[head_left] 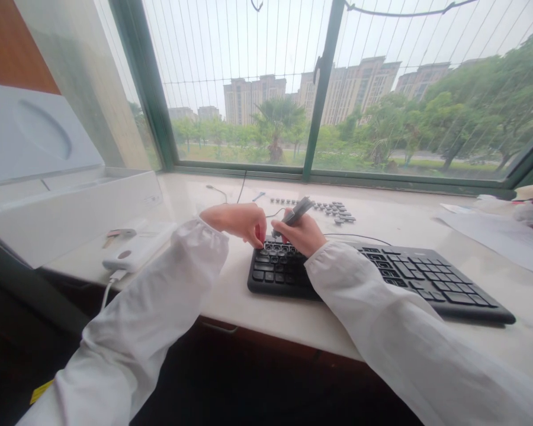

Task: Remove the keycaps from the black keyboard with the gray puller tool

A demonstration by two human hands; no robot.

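Note:
A black keyboard (284, 287) lies on the white sill counter, with its keycaps off along part of the upper rows. My left hand (244, 223) is at its upper left corner, thumb and fingertips pinched together against the top row. Whatever sits between those fingertips is too small to make out. My right hand (304, 234) grips a dark grey pen-like tool (299, 210), its lower end pointing down at the keyboard's top row beside the left fingertips. Behind the hands, several loose keycaps (337, 210) stand in rows on the counter.
A white device with a plugged-in cable (127, 254) lies at left, a key-like metal item (119, 235) on it. Beside it stands an open white box (71, 207). Papers (497, 234) lie at right. A green-framed window (311, 154) borders the counter's back. Thin cables (359, 236) cross behind the keyboard.

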